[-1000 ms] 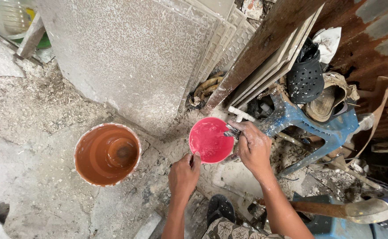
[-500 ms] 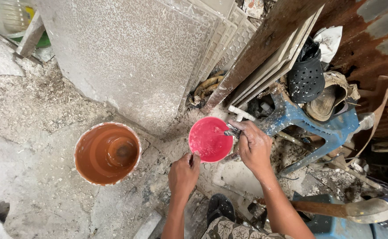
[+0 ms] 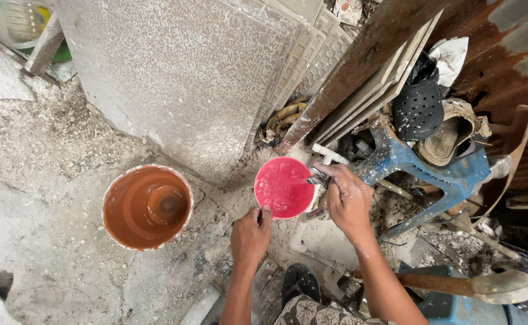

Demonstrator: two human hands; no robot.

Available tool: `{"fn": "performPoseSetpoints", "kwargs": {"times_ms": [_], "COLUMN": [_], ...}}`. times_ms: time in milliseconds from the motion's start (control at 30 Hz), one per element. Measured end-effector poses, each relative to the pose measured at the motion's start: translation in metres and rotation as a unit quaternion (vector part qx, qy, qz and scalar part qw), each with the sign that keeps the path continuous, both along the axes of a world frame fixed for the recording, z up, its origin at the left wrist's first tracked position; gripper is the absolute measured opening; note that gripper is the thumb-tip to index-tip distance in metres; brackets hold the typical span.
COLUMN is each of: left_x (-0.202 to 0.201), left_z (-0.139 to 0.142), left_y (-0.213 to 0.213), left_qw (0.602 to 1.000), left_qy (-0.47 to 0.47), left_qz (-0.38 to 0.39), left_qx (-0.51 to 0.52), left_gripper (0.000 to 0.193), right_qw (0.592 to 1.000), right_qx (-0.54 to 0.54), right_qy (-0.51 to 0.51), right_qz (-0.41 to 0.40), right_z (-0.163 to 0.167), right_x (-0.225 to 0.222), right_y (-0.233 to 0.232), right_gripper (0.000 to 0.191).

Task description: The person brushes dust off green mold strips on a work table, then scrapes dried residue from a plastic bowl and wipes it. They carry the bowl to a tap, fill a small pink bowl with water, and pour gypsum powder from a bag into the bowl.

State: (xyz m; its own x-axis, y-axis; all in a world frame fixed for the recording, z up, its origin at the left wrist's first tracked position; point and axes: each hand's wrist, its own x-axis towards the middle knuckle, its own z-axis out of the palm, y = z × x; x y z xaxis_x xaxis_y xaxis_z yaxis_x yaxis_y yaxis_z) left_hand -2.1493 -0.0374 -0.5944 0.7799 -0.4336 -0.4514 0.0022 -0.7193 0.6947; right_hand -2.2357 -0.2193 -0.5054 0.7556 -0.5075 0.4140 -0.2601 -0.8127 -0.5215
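On the dusty concrete floor (image 3: 47,241), beside leaning tiles (image 3: 185,78), a pink bowl (image 3: 282,188) sits mouth-up between both hands. Left hand (image 3: 250,238) pinches its near rim. Right hand (image 3: 348,201), fist closed, grips a brush (image 3: 315,177) whose long axis runs roughly sideways, bristles pointing left over the bowl's right rim. An orange bucket (image 3: 147,206) stands well apart to the left.

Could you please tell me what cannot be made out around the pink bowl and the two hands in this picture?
Head view only:
- Tool in the right hand: the fist hides all but its tip; kind unclear.
- Left hand fingertips on the pink bowl rim: its back hides the grip.
- Orange bucket contents: murky, depth unclear.
- Wooden handle: cut off behind the right arm.
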Motion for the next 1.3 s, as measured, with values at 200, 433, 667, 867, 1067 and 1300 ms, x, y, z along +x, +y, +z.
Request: {"fn": "performPoseSetpoints", "kwargs": {"times_ms": [200, 433, 667, 867, 1067, 1300], "left_x": [-0.002, -0.003, -0.004, -0.004, -0.002, -0.005], "left_z": [-0.017, -0.022, -0.018, -0.019, -0.02, -0.02], "left_y": [-0.002, -0.002, -0.004, -0.006, -0.009, -0.01], "left_qw": [0.999, 1.0, 1.0, 0.999, 1.0, 0.999], "left_qy": [0.026, 0.013, -0.013, -0.033, 0.026, -0.002], "left_qz": [0.013, 0.004, 0.011, 0.013, -0.003, 0.014], "left_qx": [-0.04, -0.025, -0.02, -0.036, 0.003, -0.029], "left_gripper": [0.035, 0.036, 0.035, 0.033, 0.041, 0.032], "right_qw": [1.0, 1.0, 1.0, 1.0, 1.0, 1.0], "right_qx": [0.016, 0.0, 0.0, 0.002, 0.004, -0.006], "right_qy": [0.007, 0.0, 0.005, 0.0, 0.017, 0.009], "right_qz": [-0.011, 0.0, -0.004, 0.002, -0.006, -0.001], "right_z": [-0.001, 0.001, 0.0, 0.001, 0.0, 0.002], "right_x": [0.0, 0.0, 0.001, 0.0, 0.001, 0.001], "right_y": [0.0, 0.0, 0.0, 0.0, -0.001, 0.0], "right_gripper": [0.046, 0.046, 0.044, 0.044, 0.046, 0.047]}}
